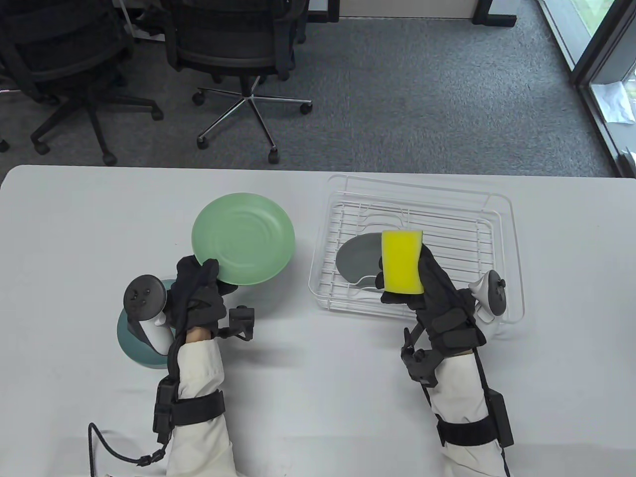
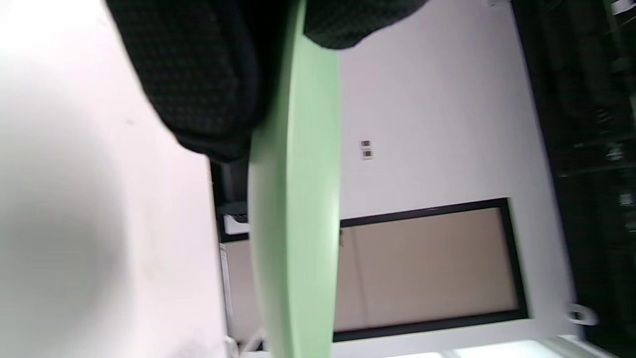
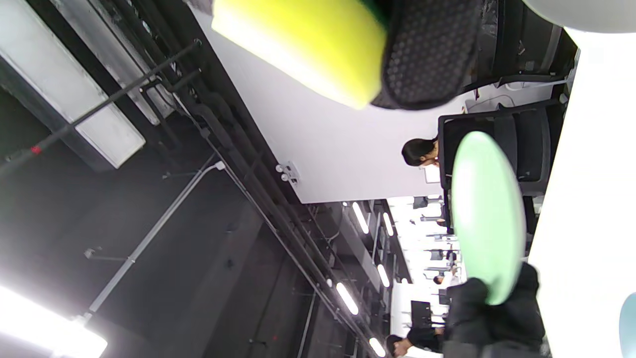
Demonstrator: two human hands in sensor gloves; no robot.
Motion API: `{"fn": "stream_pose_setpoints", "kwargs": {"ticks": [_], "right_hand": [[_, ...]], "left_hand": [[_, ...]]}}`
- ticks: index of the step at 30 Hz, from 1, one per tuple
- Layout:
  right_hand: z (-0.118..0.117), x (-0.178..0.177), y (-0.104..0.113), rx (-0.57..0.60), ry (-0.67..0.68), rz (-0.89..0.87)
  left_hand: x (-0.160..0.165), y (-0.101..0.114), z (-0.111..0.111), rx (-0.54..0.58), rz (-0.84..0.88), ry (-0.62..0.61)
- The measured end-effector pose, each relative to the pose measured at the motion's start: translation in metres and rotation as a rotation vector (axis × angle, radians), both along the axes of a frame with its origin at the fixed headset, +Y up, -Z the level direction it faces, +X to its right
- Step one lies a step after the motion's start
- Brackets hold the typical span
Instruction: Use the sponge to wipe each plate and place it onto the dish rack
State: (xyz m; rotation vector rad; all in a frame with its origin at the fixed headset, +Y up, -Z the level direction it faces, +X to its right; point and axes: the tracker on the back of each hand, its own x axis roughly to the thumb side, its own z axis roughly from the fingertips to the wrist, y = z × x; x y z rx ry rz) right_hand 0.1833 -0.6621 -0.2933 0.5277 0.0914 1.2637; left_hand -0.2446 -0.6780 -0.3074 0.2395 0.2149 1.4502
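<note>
My left hand (image 1: 201, 288) pinches the near rim of a light green plate (image 1: 243, 239) and holds it above the table, face up toward the camera. The left wrist view shows that plate (image 2: 293, 209) edge-on under my fingers (image 2: 198, 74). My right hand (image 1: 427, 288) grips a yellow sponge (image 1: 402, 262) upright over the white wire dish rack (image 1: 512, 258). A grey plate (image 1: 355, 256) lies in the rack, partly hidden by the sponge. A teal plate (image 1: 130, 345) sits on the table under my left wrist. The right wrist view shows the sponge (image 3: 303, 49) and the green plate (image 3: 489, 214).
The white table (image 1: 74, 238) ends at a far edge with grey carpet beyond. Two black office chairs (image 1: 233, 44) stand behind it. A glass door (image 1: 603, 54) is at the far right. A black cable (image 1: 107, 447) trails by my left sleeve.
</note>
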Motion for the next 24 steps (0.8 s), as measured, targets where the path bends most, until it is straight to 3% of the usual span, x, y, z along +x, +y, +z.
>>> {"fn": "stream_pose_setpoints", "kwargs": {"ticks": [9, 18, 21, 24], "right_hand": [[0.016, -0.02, 0.021, 0.148, -0.166, 0.27], [0.042, -0.046, 0.043, 0.526, -0.587, 0.848], [0.046, -0.059, 0.043, 0.641, -0.641, 1.042], [0.049, -0.071, 0.042, 0.705, -0.603, 1.207]], "left_hand": [[0.046, 0.025, 0.009, 0.108, 0.117, -0.257], [0.085, 0.032, 0.016, 0.143, 0.106, -0.441], [0.093, 0.034, 0.019, 0.17, 0.108, -0.468], [0.098, 0.036, 0.022, 0.178, 0.08, -0.487]]}}
